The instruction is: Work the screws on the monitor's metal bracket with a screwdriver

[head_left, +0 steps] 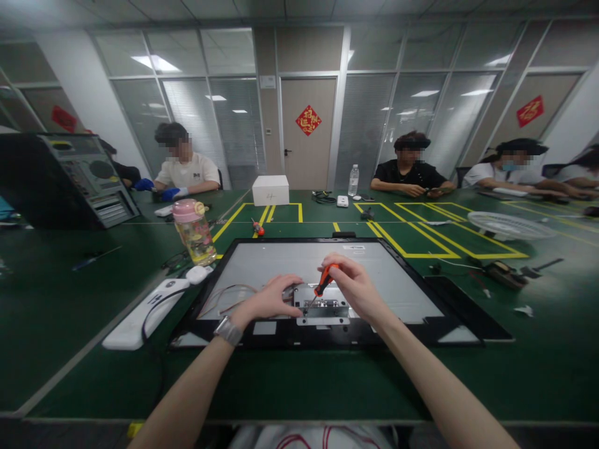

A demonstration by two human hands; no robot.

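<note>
A flat monitor panel (pixel 397 280) lies back side up on the green table in front of me, with a small metal circuit cover (pixel 322 305) near its front edge. My right hand (pixel 355 287) is closed around an orange-handled screwdriver (pixel 324 282), whose tip points down at the metal cover. My left hand (pixel 271 298) rests on the panel beside the cover, fingers curled against its left end. A watch sits on my left wrist. Thin wires (pixel 224 296) run across the panel to the left of my hand.
A pink-lidded bottle (pixel 193 232) and a white power strip (pixel 140 312) lie to the left. A computer case (pixel 70 178) stands far left. A white box (pixel 270 189), a water bottle (pixel 353 179) and a fan grille (pixel 508 224) sit further back. Several people sit across the table.
</note>
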